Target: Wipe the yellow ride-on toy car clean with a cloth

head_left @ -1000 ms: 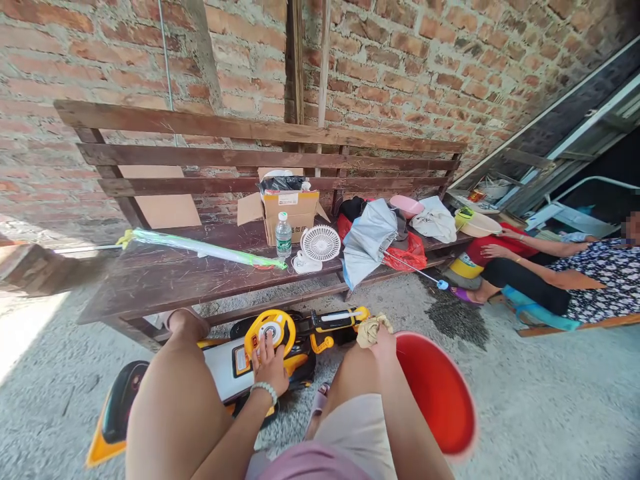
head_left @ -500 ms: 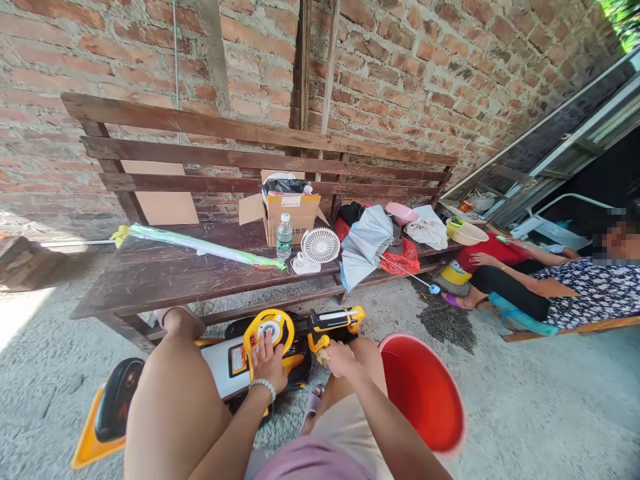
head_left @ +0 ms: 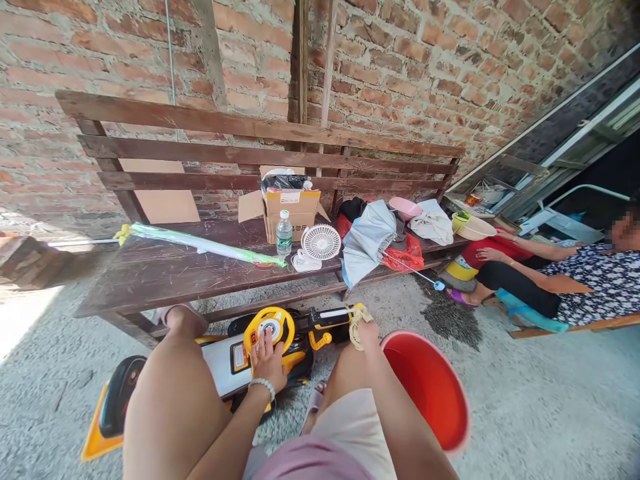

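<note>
A yellow and black ride-on toy point(head_left: 215, 363) lies between my legs, in front of the bench. My left hand point(head_left: 269, 363), with a beaded bracelet at the wrist, rests with spread fingers on its yellow steering wheel point(head_left: 289, 330). My right hand point(head_left: 369, 331) is closed on a pale yellow cloth point(head_left: 357, 331), held against the yellow end of the toy's arm point(head_left: 333, 316). A yellow handle point(head_left: 320, 341) sticks out just left of the cloth. Right of my right hand stands a red bucket point(head_left: 425, 393).
On the wooden bench point(head_left: 150, 280) are a bottle point(head_left: 284, 237), a white fan point(head_left: 321, 242), a cardboard box point(head_left: 293, 213), a long wrapped item point(head_left: 200, 243) and a silver umbrella point(head_left: 370, 240). A person point(head_left: 570, 280) sits at the right. A black and yellow seat point(head_left: 117, 400) lies lower left.
My right hand has moved right and up with the cloth, from the yellow handle to the end of the toy's arm. My left hand stays on the wheel.
</note>
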